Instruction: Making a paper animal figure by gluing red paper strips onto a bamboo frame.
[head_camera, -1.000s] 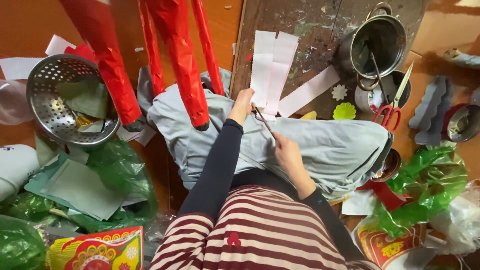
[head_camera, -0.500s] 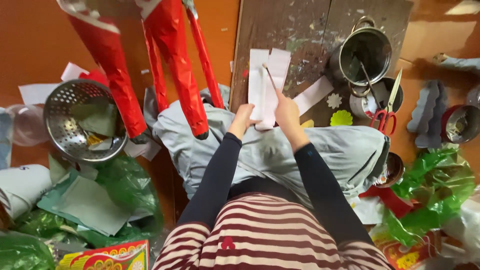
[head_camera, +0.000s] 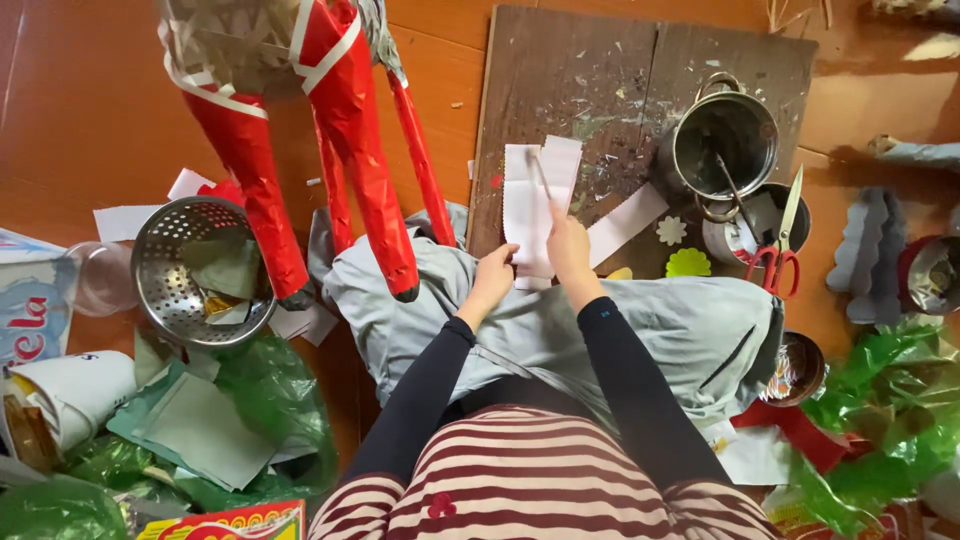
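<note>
Now both hands on white paper strips (head_camera: 530, 205): left hand (head_camera: 497, 272) pinching, right hand (head_camera: 566, 243) gripping a thin stick (head_camera: 539, 172).

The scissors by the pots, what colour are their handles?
Red handles on the scissors, seen in the head view.

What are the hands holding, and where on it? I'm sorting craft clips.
The right hand grips a thin stick-like tool by its lower end; the left hand steadies the white paper strips at their bottom edge.
</note>
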